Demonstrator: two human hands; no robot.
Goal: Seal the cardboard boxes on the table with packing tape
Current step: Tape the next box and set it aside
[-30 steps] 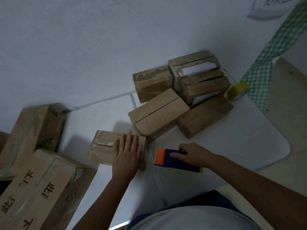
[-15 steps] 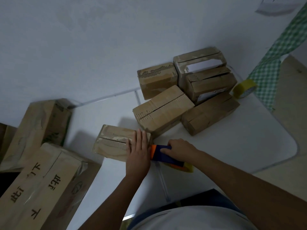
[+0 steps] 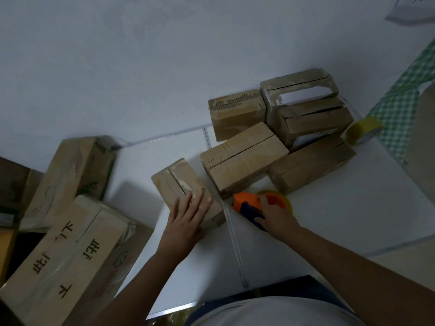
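A small cardboard box (image 3: 179, 182) lies on the white table (image 3: 329, 215), its top seam running away from me. My left hand (image 3: 187, 216) rests flat on the box's near end, fingers straight. Just to its right, my right hand (image 3: 274, 216) grips an orange and blue tape dispenser (image 3: 249, 204) with a yellowish roll of tape on it, standing on the table close to the box. Several more small boxes (image 3: 242, 158) are clustered behind, against the wall.
A loose roll of yellowish tape (image 3: 363, 132) lies at the table's far right, beside a green checked cloth (image 3: 400, 109). Two big cartons (image 3: 68, 255) stand off the table's left edge. A white wall rises just behind the table.
The small box has turned so its seam points away from me. My right hand swung the dispenser round, its orange end and tape roll facing up beside the box.
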